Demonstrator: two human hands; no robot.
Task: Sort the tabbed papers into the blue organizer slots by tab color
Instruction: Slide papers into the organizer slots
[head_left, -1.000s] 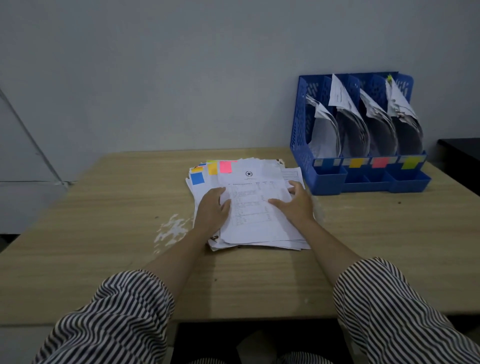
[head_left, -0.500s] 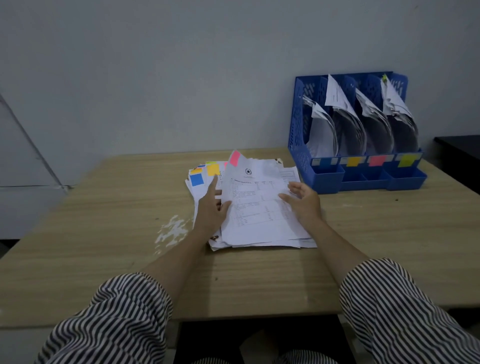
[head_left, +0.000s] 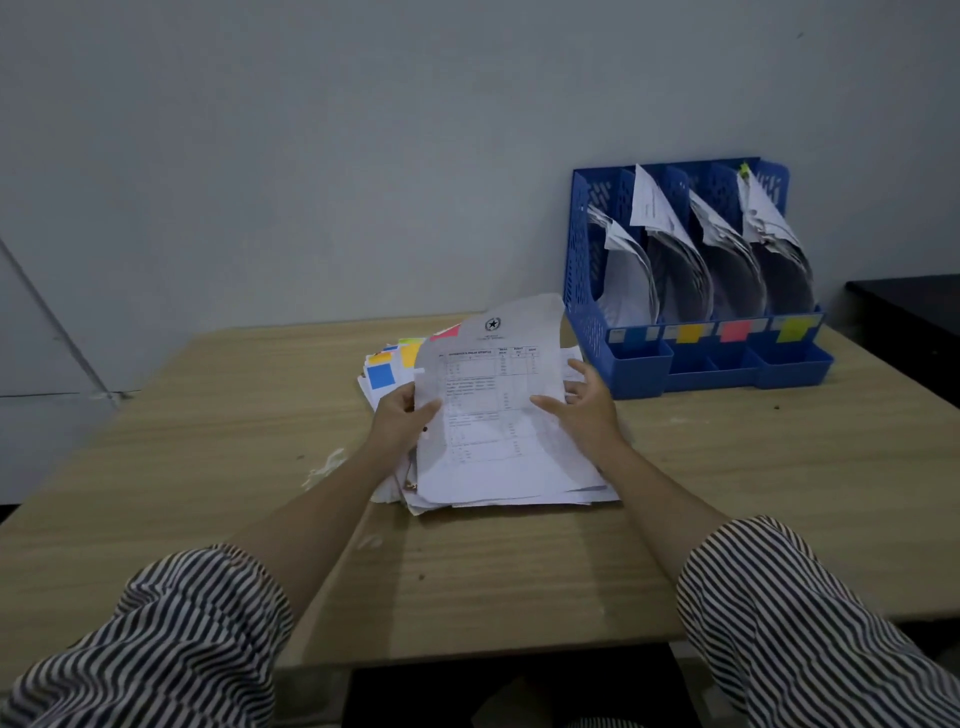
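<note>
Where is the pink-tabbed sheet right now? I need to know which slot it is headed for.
In the head view, the pink-tabbed sheet is lifted above the paper stack at table centre, gripped by the left hand, left of the blue organizer.

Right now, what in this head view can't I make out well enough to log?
- Printed text on the lifted sheet: too small and blurred.
- Tabs of the papers filed in the blue organizer: mostly hidden inside the slots.
- Lower sheets of the stack: covered by the lifted sheet.
- Left hand fingers: behind the paper.
</note>
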